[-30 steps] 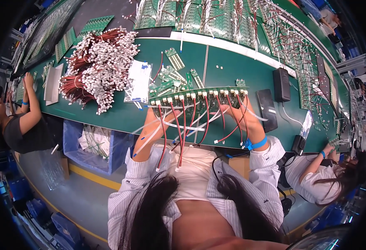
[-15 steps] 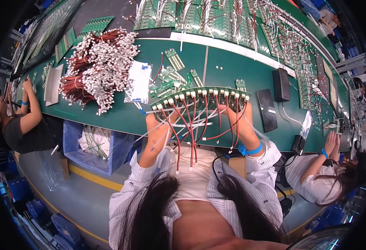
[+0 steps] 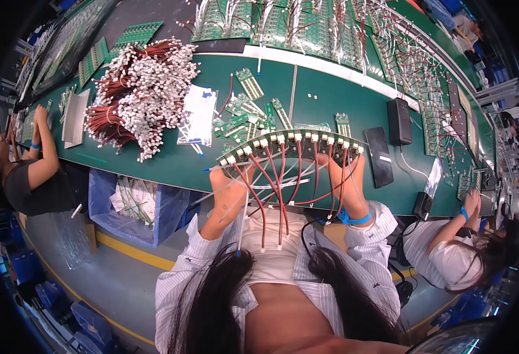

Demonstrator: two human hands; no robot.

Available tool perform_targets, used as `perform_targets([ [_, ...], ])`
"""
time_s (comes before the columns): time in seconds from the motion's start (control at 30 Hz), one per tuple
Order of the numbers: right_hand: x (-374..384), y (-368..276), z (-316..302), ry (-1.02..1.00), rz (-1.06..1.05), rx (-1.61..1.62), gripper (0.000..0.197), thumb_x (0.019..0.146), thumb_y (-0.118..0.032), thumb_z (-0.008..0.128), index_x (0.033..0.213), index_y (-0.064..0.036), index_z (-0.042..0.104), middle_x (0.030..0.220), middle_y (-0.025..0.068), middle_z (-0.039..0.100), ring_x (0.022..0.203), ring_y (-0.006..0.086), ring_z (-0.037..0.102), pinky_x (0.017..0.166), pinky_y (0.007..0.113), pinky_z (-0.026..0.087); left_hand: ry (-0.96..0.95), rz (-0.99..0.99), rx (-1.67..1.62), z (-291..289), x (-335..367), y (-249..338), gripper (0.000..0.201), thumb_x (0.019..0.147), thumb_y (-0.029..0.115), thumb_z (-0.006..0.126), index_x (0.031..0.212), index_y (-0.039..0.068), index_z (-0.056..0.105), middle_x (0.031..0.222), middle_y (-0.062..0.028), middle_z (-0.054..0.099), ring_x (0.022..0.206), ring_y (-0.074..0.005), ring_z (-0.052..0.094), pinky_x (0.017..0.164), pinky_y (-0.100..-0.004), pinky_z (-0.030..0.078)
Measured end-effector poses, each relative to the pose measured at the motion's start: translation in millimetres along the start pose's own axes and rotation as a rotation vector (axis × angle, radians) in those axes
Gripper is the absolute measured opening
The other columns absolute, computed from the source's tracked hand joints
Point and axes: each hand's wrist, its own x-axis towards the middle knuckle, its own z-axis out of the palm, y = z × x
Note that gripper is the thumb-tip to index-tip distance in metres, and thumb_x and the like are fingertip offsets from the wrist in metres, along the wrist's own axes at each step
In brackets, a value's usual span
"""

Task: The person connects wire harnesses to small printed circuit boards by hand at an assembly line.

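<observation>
A long green circuit board panel (image 3: 313,137), curved by the lens, is held up over the near table edge. Cream connectors line it, and red-black wires and grey-white flat cables hang from it toward me. My left hand (image 3: 228,184) grips its left end from below, and my right hand (image 3: 349,176) grips the right end. The board and wires hide most of the fingers on both hands. Just beyond the panel, small green circuit boards (image 3: 247,109) lie in a loose pile on the green table (image 3: 330,76).
A big heap of red-black wires with white plugs (image 3: 144,97) lies left, beside a clear bag (image 3: 198,115). A black phone (image 3: 378,156) and a black power adapter (image 3: 398,121) lie right. Wired boards (image 3: 306,29) fill the back. A blue bin (image 3: 153,206) stands below left. Co-workers sit on both sides.
Both hands have shifted the board panel slightly right and closer to me. Its hanging wires swing along, and a white flat cable at its left now hangs straight down.
</observation>
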Motion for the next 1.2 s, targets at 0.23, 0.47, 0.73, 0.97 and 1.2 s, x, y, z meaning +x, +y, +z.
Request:
perform_targets([
  [0.23,-15.9,3.5,11.9,-0.007,-0.156,-0.22,0.011,0.072,0.0,0.062,0.083,0.0035,0.062,0.074,0.0057,0.063,0.068,0.0122,0.058,0.06,0.025,0.045,0.249,0.172,-0.362,8.9,11.9,1.3,0.027,0.08,0.008,0.056,0.103,-0.007,0.053,0.092,-0.0093,0.059,0.071,-0.011,0.057,0.06,-0.0234,0.047],
  [0.47,12.1,-14.0,-9.4,-0.014,0.082,0.44,0.043,0.075,0.003,0.057,0.115,0.0004,0.042,0.1,0.0099,0.056,0.086,0.0153,0.056,0.073,0.037,0.05,-0.061,-0.089,-0.905,-16.2,20.7,20.6,0.044,0.082,0.015,0.053,0.117,-0.007,0.04,0.099,-0.0185,0.056,0.088,-0.0276,0.058,0.08,-0.0395,0.045],
  [0.73,9.5,11.3,-66.3,-0.053,-0.235,0.669,0.024,0.089,-0.008,0.039,0.107,0.0028,0.05,0.113,0.0133,0.049,0.107,0.0238,0.045,0.091,0.039,0.04,-0.254,-0.238,-0.362,0.5,25.4,-11.7,0.034,0.08,0.027,0.057,0.1,-0.001,0.055,0.091,-0.0129,0.06,0.082,-0.0213,0.058,0.071,-0.0316,0.045],
  [0.97,5.4,28.0,-73.7,0.127,-0.305,0.463,0.031,0.091,-0.016,0.035,0.114,0.0035,0.043,0.106,0.0123,0.053,0.101,0.0241,0.05,0.088,0.043,0.042,-0.367,0.101,0.168,83.2,21.0,-28.5,0.029,0.072,0.026,0.064,0.085,0.001,0.059,0.08,-0.0179,0.057,0.082,-0.0328,0.052,0.071,-0.0394,0.041],
  [1.2,0.0,5.3,-56.0,0.142,-0.173,0.586,0.024,0.078,0.002,0.051,0.102,0.0033,0.048,0.095,0.0122,0.057,0.086,0.0233,0.058,0.076,0.041,0.05,-0.046,0.351,0.65,62.1,24.2,-7.6,0.034,0.073,0.016,0.062,0.099,-0.002,0.052,0.091,-0.0157,0.054,0.082,-0.0291,0.053,0.074,-0.0371,0.04],
])
